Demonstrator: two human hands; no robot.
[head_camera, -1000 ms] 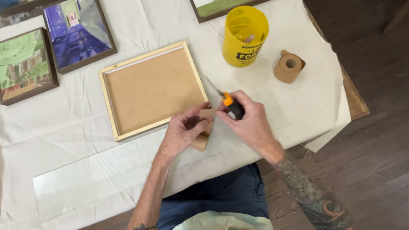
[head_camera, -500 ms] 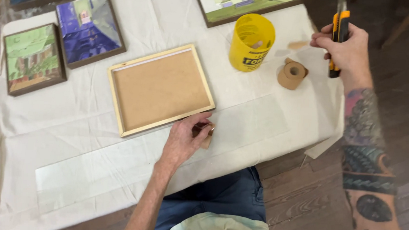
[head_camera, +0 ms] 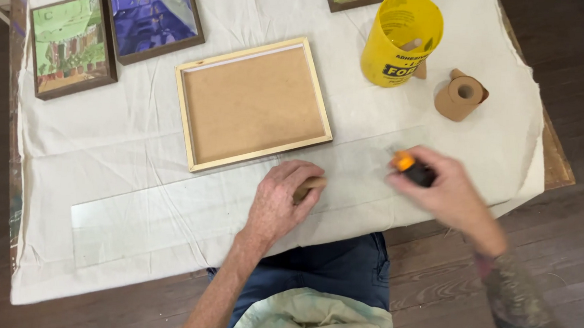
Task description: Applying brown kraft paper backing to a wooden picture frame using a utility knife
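we are working at a table draped in a white cloth (head_camera: 135,146), with a light wooden frame (head_camera: 254,104) lying face down, its brown backing board uppermost. our left hand (head_camera: 281,201) is resting palm down just below the frame's near edge, fingers curled over a small tan wooden block (head_camera: 312,183) and pinning it to the cloth; only the block's end is showing. our right hand (head_camera: 444,188) is hovering to the right of the frame, closed around an orange-and-black hand tool (head_camera: 411,168), motion-blurred, so we cannot tell its exact type. the left wrist is straight, forearm running back toward the body; the right forearm is angling in from the lower right, knuckles up. we judge the step in hand to be bringing the tool across to the block and frame. the next move calls for lining the tool's orange tip up beside the left hand's fingers while the block is being kept from sliding. a yellow plastic tub (head_camera: 400,38) and a brown paper tape roll (head_camera: 461,95) are standing well beyond the right hand, and framed paintings (head_camera: 71,44) are lying at the far left.
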